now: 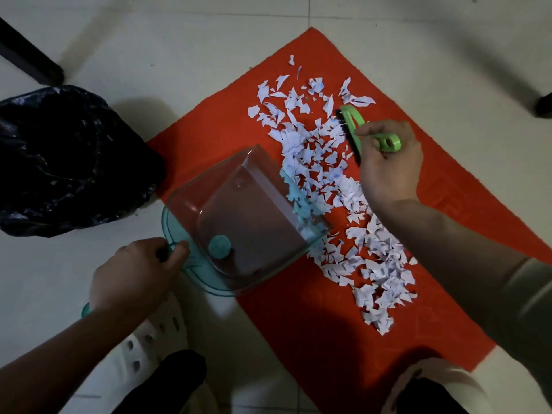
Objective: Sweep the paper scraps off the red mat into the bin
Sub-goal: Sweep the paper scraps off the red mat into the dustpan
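Torn white paper scraps (328,180), jagged and flecked with blue, lie in a long band across a red felt-like mat (209,138) on a pale tiled floor (179,40). The right hand (391,168) curls round a green plastic brush (352,121) at the band's far end. The left hand (131,273) grips the handle of a clear teal dustpan (254,210), its lip touching the scraps. A bin (68,162) lined with crinkled black plastic stands left of the mat.

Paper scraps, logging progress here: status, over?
Left hand grips dustpan handle; right hand grips green brush. Scraps mostly on red mat, few at pan lip. Nothing blocking bin.
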Demonstrator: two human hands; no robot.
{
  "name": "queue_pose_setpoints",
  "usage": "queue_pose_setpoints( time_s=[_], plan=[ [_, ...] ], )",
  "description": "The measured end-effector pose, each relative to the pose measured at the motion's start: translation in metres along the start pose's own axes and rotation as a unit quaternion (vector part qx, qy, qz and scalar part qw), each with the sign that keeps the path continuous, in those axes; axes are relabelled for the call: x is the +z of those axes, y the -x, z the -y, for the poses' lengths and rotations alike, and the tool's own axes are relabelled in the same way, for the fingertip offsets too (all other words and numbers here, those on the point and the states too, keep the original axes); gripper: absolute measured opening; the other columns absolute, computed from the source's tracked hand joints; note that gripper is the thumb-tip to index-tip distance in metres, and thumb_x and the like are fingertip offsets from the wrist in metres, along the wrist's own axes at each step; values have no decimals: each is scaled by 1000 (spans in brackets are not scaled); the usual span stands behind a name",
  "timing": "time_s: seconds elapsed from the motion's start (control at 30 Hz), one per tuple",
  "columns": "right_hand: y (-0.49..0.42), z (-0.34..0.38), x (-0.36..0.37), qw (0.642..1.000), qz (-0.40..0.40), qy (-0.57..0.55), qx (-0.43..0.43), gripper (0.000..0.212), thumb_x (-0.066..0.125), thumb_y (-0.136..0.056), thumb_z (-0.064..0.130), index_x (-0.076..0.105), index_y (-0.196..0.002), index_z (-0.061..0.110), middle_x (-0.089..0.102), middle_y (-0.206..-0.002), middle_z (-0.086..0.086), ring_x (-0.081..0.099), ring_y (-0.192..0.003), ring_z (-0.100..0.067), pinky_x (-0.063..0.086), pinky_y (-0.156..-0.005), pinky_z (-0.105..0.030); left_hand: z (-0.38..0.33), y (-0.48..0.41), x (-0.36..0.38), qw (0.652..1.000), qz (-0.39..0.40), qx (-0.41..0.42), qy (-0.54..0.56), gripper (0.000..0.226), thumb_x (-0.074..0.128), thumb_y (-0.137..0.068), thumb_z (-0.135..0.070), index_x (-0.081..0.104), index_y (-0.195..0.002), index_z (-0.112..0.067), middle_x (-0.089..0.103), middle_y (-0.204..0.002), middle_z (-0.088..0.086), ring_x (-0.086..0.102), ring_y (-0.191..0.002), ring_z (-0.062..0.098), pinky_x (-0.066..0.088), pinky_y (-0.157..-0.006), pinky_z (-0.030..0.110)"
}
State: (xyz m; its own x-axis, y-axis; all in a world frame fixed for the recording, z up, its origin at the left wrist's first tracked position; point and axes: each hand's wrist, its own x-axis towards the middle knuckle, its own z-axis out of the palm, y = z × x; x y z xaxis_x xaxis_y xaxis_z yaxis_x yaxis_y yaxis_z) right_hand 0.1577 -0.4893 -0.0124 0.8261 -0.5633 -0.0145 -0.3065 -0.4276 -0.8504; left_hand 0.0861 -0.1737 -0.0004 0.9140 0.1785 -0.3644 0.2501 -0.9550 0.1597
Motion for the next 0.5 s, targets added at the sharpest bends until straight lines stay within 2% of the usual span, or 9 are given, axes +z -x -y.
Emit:
queue_pose_setpoints(
  time_s=[0.1, 0.13, 0.2, 0.27, 0.4, 0.5],
  plan=[
    [-13, -8, -6, 998, 5, 62, -28, 22, 52, -91, 14, 70, -96, 27, 55, -109, 5, 48, -89, -3, 44, -76, -24, -5, -6, 1, 1000, 10, 12, -3, 49, 43, -94, -56, 61, -66, -20, 61, -55, -3, 58, -50, 14, 40, -46, 23],
    [-16, -11, -8, 996, 10, 84, -37, 22, 53, -92, 13, 70, -98, 26, 56, -114, 2, 50, -97, -7, 41, -78, -22, -7, -7, 1, 1000, 9, 16, -2, 49, 43, -94, -56, 61, -67, -19, 61, -55, -2, 58, -50, 14, 39, -46, 23],
    [-23, -18, -11, 990, 23, 128, -46, 22, 54, -93, 14, 70, -103, 26, 56, -120, -1, 51, -112, -17, 43, -85, -26, -12, -8, 1, 1000, 5, 19, 5, 50, 43, -93, -56, 60, -65, -19, 59, -53, -1, 58, -49, 16, 39, -47, 23],
    [-27, -24, -13, 984, 37, 168, -39, 23, 53, -95, 14, 69, -107, 25, 56, -121, -2, 49, -116, -21, 45, -87, -29, -17, -11, 3, 1000, 6, 20, 15, 52, 43, -93, -56, 57, -61, -18, 57, -50, 0, 56, -46, 16, 38, -47, 24],
    [-22, -32, -14, 969, 97, 221, -54, 23, 52, -95, 15, 69, -109, 24, 57, -114, -2, 49, -110, -25, 42, -86, -30, -25, -15, 4, 1000, 5, 21, 22, 52, 44, -93, -56, 55, -58, -19, 55, -48, -1, 55, -47, 17, 39, -49, 24],
    [-11, -31, -15, 967, 137, 193, -95, 21, 53, -93, 15, 70, -102, 24, 55, -99, 5, 52, -99, -21, 44, -80, -34, -28, -16, 3, 999, 1, 22, 27, 52, 45, -94, -54, 54, -57, -18, 54, -48, 0, 54, -47, 17, 36, -48, 24]
  ],
)
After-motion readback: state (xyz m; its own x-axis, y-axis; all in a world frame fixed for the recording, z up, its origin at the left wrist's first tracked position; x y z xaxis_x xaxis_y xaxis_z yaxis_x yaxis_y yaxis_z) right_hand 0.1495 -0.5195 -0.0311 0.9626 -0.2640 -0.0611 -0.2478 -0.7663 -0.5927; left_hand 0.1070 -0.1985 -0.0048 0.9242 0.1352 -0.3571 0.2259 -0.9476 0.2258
